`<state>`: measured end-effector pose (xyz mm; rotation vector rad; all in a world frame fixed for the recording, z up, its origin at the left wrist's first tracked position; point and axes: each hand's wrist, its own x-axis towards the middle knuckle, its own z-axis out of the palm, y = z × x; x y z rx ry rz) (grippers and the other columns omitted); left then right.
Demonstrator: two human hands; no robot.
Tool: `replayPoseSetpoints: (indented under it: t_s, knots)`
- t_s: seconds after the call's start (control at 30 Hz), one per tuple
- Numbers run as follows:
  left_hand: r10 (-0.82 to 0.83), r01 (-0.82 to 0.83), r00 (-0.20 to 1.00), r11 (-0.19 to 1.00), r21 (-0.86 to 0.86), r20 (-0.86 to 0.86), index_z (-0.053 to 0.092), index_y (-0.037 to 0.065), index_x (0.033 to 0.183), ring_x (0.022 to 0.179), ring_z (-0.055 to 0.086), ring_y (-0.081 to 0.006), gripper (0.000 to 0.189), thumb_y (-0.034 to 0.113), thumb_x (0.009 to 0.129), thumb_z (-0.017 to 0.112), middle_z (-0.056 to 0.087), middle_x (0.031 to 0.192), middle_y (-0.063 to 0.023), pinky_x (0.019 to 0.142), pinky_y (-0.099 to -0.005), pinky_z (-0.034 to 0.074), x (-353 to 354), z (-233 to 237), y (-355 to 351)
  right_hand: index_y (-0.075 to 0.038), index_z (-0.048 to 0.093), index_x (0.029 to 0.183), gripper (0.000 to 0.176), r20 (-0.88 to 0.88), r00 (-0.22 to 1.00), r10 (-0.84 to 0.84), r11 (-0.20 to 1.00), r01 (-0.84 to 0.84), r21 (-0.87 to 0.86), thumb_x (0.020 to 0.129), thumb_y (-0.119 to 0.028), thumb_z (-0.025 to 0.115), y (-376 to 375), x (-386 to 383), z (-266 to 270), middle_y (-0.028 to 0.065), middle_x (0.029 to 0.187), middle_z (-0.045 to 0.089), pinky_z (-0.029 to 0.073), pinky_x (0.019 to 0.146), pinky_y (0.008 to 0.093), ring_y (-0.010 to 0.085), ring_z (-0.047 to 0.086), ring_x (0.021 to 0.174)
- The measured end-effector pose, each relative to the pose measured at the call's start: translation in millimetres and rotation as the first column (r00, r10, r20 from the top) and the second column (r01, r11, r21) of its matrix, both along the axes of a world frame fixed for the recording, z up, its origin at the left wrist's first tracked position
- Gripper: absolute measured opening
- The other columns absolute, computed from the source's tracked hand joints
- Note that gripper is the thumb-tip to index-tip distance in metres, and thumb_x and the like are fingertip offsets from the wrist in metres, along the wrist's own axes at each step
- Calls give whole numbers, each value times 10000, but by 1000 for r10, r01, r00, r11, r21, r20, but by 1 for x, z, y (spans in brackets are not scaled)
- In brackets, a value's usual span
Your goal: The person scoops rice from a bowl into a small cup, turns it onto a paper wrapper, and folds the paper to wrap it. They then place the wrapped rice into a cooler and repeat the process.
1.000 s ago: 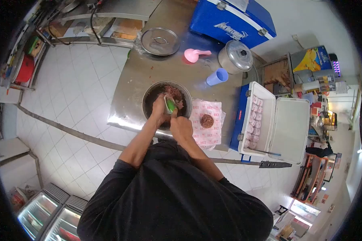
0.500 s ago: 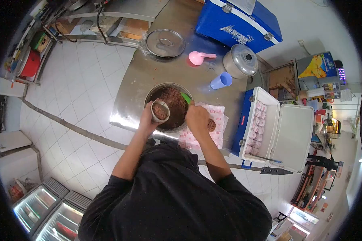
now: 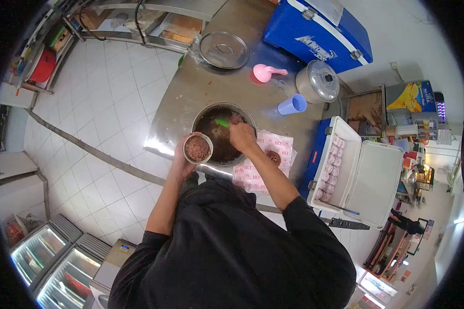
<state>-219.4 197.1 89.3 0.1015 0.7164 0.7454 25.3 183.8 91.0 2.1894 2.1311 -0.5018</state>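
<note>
A small round bowl (image 3: 198, 148) filled with brown-red rice-like food is held by my left hand (image 3: 181, 159) at the front left rim of a large metal pot (image 3: 196, 123). My right hand (image 3: 242, 138) reaches over the pot's right side, closed on a green utensil (image 3: 222, 123) whose other end is hidden. Dark, moist contents line the pot. Right of it, printed pink-and-white paper sheets (image 3: 250, 175) lie on the metal table (image 3: 175, 98), with a round brown portion of food (image 3: 273, 158) on top, partly beside my right forearm.
Behind the pot are a round metal lid (image 3: 224, 50), a pink scoop (image 3: 263, 73), a blue cup (image 3: 292, 104) and a lidded pot (image 3: 317, 82). A closed blue cooler (image 3: 319, 38) stands at the back. At right, an open cooler (image 3: 340, 126) holds several wrapped packets (image 3: 332, 170).
My left hand has turned the bowl more upright, its filled top now facing the camera. My right hand has moved left over the pot with the green utensil. The view has shifted slightly.
</note>
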Motion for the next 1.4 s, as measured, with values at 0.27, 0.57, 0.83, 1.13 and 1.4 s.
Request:
replayPoseSetpoints:
  t_s: [0.27,0.57,0.83,1.13,1.4]
  knots:
    - [10,-12,999,999,-35,-46,628,49,1169,1023,687,-241,348,320,1048,447,687,1112,-103,874,-408,593,-22,22,-11,-15,746,920,198,51,997,-52,996,48,72,845,-86,577,7,-16,62,229,772,706,576,703,474,372,725,766]
    - [21,-24,999,992,-123,-24,608,70,1181,1042,683,-242,354,351,1063,427,678,1130,-97,887,-412,593,-32,20,-27,-27,758,818,147,3,970,244,958,-240,-158,794,-94,629,-4,-22,56,224,815,719,576,730,462,368,729,796]
    - [52,-49,998,992,-119,21,613,80,1158,1057,679,-238,335,351,1053,447,680,1139,-88,904,-420,586,-31,6,-26,-32,755,822,149,-54,904,424,883,-426,-197,800,-89,619,-22,-39,24,206,770,708,575,686,468,347,730,774]
    - [42,-42,999,989,-142,-5,608,78,1174,1069,677,-246,345,356,1053,443,675,1153,-87,905,-426,587,-31,12,-25,-55,744,737,167,24,891,454,885,-448,-129,811,-136,618,-11,-17,32,177,747,714,579,647,437,325,731,732]
    - [52,-45,997,989,-140,48,610,85,1171,1028,694,-267,322,329,1047,440,681,1145,-113,855,-469,612,-30,3,-23,-66,745,724,118,98,803,588,807,-574,-135,772,-129,658,-10,-8,35,162,728,713,580,629,438,326,728,714]
